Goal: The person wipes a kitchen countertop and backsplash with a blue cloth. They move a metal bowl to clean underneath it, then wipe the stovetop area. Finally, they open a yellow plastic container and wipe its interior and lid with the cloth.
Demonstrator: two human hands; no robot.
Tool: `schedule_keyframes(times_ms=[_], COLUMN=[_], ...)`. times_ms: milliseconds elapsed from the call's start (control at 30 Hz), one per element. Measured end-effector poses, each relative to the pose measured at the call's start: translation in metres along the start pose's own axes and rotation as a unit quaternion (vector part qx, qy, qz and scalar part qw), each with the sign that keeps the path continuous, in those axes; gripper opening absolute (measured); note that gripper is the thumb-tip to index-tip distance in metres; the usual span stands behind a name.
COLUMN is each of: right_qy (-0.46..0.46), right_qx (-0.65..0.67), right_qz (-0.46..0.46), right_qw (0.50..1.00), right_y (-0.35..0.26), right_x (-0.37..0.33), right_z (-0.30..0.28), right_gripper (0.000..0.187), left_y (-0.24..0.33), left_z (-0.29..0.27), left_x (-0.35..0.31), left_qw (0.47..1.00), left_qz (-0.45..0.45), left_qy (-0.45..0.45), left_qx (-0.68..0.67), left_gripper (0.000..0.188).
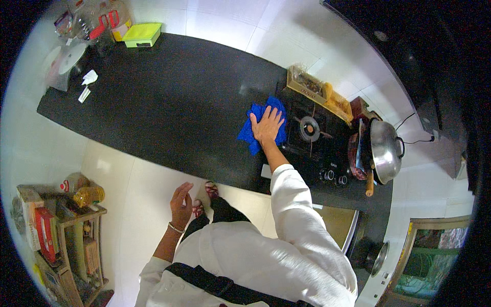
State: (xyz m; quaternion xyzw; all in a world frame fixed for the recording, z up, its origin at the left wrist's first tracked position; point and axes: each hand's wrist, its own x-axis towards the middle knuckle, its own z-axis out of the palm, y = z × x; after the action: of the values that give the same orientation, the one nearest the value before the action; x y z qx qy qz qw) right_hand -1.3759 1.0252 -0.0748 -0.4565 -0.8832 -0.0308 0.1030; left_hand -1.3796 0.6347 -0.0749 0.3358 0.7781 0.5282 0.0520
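My right hand [267, 126] lies flat with fingers spread on a crumpled blue cloth [249, 134], pressing it against the black countertop [169, 92]. The cloth sits at the left edge of a black gas stove [296, 143], and the burner [310, 129] is just right of my fingertips. Part of the cloth is hidden under my palm. Away from the counter, my left hand [181, 205] hangs over the floor in front of it, fingers stretched out and loosely bent, holding nothing.
A lidded metal wok [386, 152] stands at the stove's right. Boxes [307, 84] line the wall behind the burner. Far left on the counter are a green container [142, 35], bottles [115, 23] and white scraps [89, 77]. A wooden shelf [82, 217] stands at lower left.
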Motion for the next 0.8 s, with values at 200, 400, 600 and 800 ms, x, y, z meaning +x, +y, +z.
schedule_keyframes(times_ms=[200, 400, 600, 800], right_qy=[0.065, 0.161, 0.362, 0.399], right_qx=[0.013, 0.373, 0.599, 0.574], right_qz=[0.028, 0.003, 0.102, 0.104], right_qw=[0.997, 0.914, 0.707, 0.707], right_y=[-0.011, -0.011, -0.028, -0.006], right_x=[0.058, 0.121, 0.219, 0.339], right_z=[0.018, 0.045, -0.083, -0.197], right_gripper=[0.058, 0.031, 0.043, 0.061], left_y=[0.013, 0.016, -0.02, -0.017], left_z=[0.017, 0.03, 0.053, 0.086], left_x=[0.065, 0.172, 0.249, 0.271], left_qw=[0.998, 0.98, 0.928, 0.846], left_qz=[0.044, 0.103, 0.022, -0.013], left_qy=[-0.015, -0.055, -0.191, -0.323], left_qx=[0.041, 0.161, 0.319, 0.423], left_gripper=[0.042, 0.056, 0.086, 0.106])
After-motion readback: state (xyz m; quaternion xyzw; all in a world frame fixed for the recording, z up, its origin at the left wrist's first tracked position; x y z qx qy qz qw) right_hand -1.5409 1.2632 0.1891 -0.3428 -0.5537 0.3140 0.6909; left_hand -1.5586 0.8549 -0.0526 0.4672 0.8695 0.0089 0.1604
